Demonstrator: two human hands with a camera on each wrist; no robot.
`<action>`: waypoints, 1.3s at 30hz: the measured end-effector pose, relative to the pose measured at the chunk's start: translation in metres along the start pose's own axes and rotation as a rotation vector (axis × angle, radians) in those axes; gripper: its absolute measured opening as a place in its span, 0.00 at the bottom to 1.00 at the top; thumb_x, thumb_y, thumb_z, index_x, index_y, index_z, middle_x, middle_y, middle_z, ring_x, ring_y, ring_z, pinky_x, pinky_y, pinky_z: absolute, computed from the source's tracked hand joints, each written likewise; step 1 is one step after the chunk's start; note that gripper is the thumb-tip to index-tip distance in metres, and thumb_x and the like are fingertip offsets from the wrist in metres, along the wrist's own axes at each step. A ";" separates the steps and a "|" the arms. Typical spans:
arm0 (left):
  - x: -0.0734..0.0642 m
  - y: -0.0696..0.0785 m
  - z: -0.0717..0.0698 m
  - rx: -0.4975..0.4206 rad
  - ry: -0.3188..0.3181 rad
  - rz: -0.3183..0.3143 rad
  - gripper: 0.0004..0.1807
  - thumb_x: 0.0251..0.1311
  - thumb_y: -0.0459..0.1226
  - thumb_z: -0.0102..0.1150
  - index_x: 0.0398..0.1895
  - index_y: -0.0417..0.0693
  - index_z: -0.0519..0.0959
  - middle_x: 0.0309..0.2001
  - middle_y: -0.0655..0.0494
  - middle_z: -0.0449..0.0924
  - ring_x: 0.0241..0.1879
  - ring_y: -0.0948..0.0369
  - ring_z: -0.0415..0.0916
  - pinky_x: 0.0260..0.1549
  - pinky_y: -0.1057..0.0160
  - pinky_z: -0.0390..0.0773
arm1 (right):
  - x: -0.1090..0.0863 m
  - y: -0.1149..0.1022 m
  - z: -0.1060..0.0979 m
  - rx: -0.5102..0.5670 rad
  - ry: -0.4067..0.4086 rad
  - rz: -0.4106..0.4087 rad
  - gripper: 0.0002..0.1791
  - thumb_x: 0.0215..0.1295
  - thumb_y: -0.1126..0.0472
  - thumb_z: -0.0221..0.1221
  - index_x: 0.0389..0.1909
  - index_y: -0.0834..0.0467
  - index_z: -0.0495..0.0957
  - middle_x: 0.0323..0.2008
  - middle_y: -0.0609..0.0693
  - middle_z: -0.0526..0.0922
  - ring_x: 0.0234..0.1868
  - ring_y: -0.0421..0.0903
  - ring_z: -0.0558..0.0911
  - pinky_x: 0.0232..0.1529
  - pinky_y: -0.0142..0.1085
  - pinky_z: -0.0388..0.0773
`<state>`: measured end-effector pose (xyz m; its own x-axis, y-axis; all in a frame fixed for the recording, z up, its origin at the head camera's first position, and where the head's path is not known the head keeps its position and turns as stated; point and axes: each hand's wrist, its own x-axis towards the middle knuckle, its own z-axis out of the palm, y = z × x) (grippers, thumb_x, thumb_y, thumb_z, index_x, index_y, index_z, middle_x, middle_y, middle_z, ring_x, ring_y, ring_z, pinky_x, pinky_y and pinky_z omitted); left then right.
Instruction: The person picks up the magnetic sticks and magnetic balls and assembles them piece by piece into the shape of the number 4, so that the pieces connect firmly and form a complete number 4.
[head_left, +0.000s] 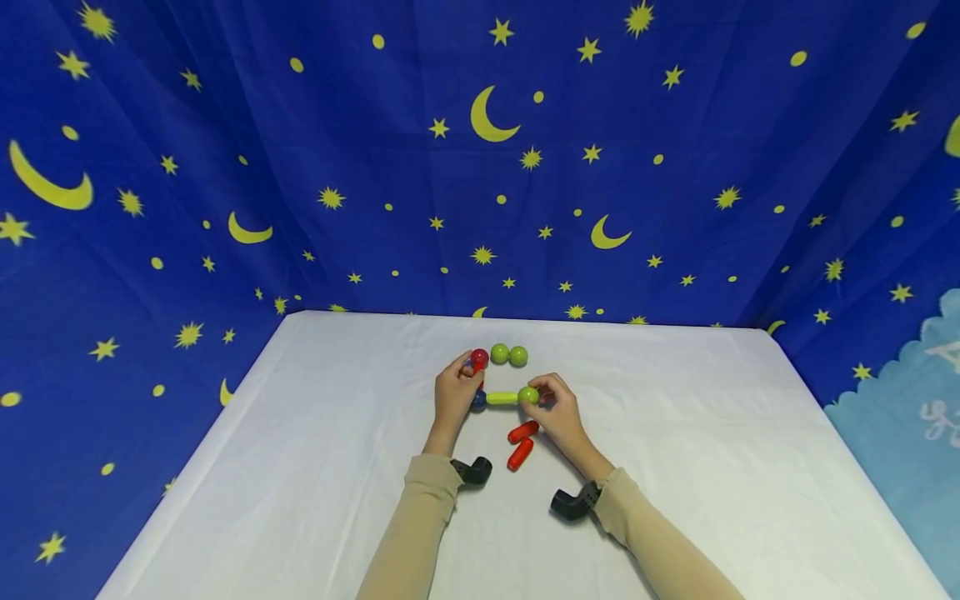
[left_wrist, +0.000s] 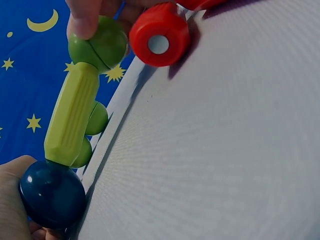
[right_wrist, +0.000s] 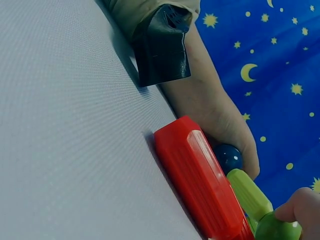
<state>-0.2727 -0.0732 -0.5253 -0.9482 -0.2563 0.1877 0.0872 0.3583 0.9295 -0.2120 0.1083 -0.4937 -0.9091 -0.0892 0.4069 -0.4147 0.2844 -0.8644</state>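
Observation:
My left hand [head_left: 452, 400] grips a red magnetic rod [head_left: 480, 377] that runs between a red ball [head_left: 480, 357] and a dark blue ball [head_left: 478, 401]. Its fingers partly hide the rod. From the blue ball a yellow-green rod [head_left: 502, 398] extends rightward to a green ball [head_left: 528, 395]. That green ball is pinched by my right hand [head_left: 558, 414], thumb on its near side. In the left wrist view, the yellow-green rod meets the blue ball [left_wrist: 52, 194] at one end and the green ball [left_wrist: 99, 45] at the other.
Two loose green balls [head_left: 508, 355] sit side by side beyond the joined pieces. Closer to me, two red rods [head_left: 521, 445] lie on the white table [head_left: 337, 467]. A blue cloth with stars and moons [head_left: 420, 167] hangs behind the table and along its sides.

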 end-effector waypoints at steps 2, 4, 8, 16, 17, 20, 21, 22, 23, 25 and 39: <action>0.000 0.000 0.000 0.005 0.000 0.001 0.24 0.52 0.33 0.64 0.55 0.42 0.78 0.28 0.50 0.78 0.24 0.66 0.67 0.26 0.72 0.68 | 0.000 0.001 0.000 -0.003 -0.011 0.016 0.15 0.49 0.75 0.64 0.40 0.73 0.75 0.38 0.65 0.77 0.39 0.58 0.75 0.42 0.42 0.75; 0.000 0.000 0.000 0.009 -0.002 0.002 0.24 0.52 0.33 0.64 0.55 0.43 0.78 0.28 0.50 0.78 0.24 0.66 0.67 0.26 0.72 0.68 | 0.000 0.002 0.000 -0.011 -0.022 0.028 0.15 0.48 0.76 0.63 0.39 0.73 0.75 0.38 0.64 0.77 0.39 0.58 0.75 0.43 0.41 0.75; 0.000 0.000 0.000 0.009 -0.005 0.000 0.24 0.52 0.34 0.64 0.55 0.43 0.79 0.28 0.50 0.78 0.25 0.66 0.67 0.28 0.71 0.68 | 0.000 0.003 0.000 -0.022 -0.048 0.052 0.15 0.47 0.76 0.63 0.39 0.71 0.74 0.39 0.63 0.76 0.41 0.56 0.75 0.44 0.40 0.74; 0.001 0.000 0.000 0.018 -0.008 -0.006 0.23 0.53 0.34 0.63 0.55 0.42 0.78 0.27 0.51 0.77 0.25 0.65 0.67 0.28 0.71 0.68 | 0.001 0.007 0.001 -0.052 -0.081 0.063 0.14 0.47 0.76 0.63 0.37 0.71 0.73 0.38 0.63 0.76 0.40 0.56 0.74 0.42 0.37 0.73; 0.001 0.000 0.000 0.018 -0.009 -0.008 0.23 0.53 0.34 0.63 0.56 0.42 0.78 0.28 0.51 0.77 0.25 0.65 0.67 0.28 0.71 0.68 | 0.001 0.012 0.002 -0.055 -0.082 0.066 0.14 0.47 0.76 0.63 0.36 0.70 0.73 0.38 0.63 0.76 0.40 0.56 0.74 0.42 0.36 0.73; 0.001 0.000 0.000 0.018 -0.011 -0.014 0.23 0.53 0.34 0.62 0.56 0.42 0.78 0.28 0.51 0.77 0.25 0.65 0.67 0.28 0.71 0.68 | 0.003 0.027 0.006 -0.064 -0.078 0.077 0.14 0.46 0.75 0.64 0.36 0.68 0.74 0.37 0.61 0.75 0.39 0.54 0.74 0.41 0.33 0.71; 0.001 0.000 0.000 0.019 -0.009 -0.010 0.23 0.53 0.34 0.62 0.56 0.42 0.78 0.28 0.51 0.78 0.25 0.66 0.67 0.28 0.71 0.68 | 0.003 0.032 0.007 -0.070 -0.076 0.083 0.14 0.46 0.75 0.64 0.36 0.67 0.74 0.37 0.60 0.75 0.39 0.53 0.74 0.40 0.33 0.71; 0.001 0.000 0.000 0.020 -0.007 -0.006 0.23 0.53 0.34 0.62 0.55 0.42 0.78 0.28 0.51 0.78 0.25 0.66 0.67 0.27 0.71 0.68 | 0.004 0.038 0.008 -0.071 -0.077 0.094 0.15 0.45 0.74 0.65 0.36 0.66 0.74 0.37 0.59 0.75 0.39 0.51 0.73 0.40 0.32 0.70; 0.001 0.000 0.000 0.021 -0.003 0.000 0.23 0.53 0.34 0.62 0.55 0.42 0.79 0.28 0.50 0.78 0.25 0.66 0.67 0.27 0.71 0.68 | 0.004 0.039 0.008 -0.075 -0.077 0.099 0.15 0.45 0.74 0.65 0.36 0.65 0.74 0.37 0.58 0.75 0.39 0.49 0.73 0.40 0.31 0.70; 0.001 0.000 0.000 0.025 0.003 0.012 0.23 0.52 0.33 0.62 0.54 0.41 0.79 0.27 0.50 0.79 0.25 0.66 0.68 0.27 0.72 0.68 | 0.004 0.041 0.008 -0.076 -0.079 0.106 0.15 0.44 0.72 0.66 0.36 0.63 0.74 0.37 0.55 0.75 0.38 0.45 0.72 0.40 0.29 0.69; -0.001 0.001 -0.001 0.028 0.006 0.026 0.23 0.52 0.33 0.62 0.54 0.40 0.79 0.28 0.49 0.79 0.25 0.66 0.68 0.27 0.72 0.68 | -0.005 0.035 0.002 -0.087 0.013 0.016 0.17 0.48 0.73 0.64 0.42 0.65 0.78 0.41 0.57 0.76 0.43 0.52 0.76 0.45 0.35 0.73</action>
<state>-0.2715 -0.0736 -0.5242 -0.9438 -0.2522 0.2134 0.1027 0.3899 0.9151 -0.2217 0.1170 -0.5268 -0.9149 -0.0713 0.3973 -0.3944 0.3677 -0.8422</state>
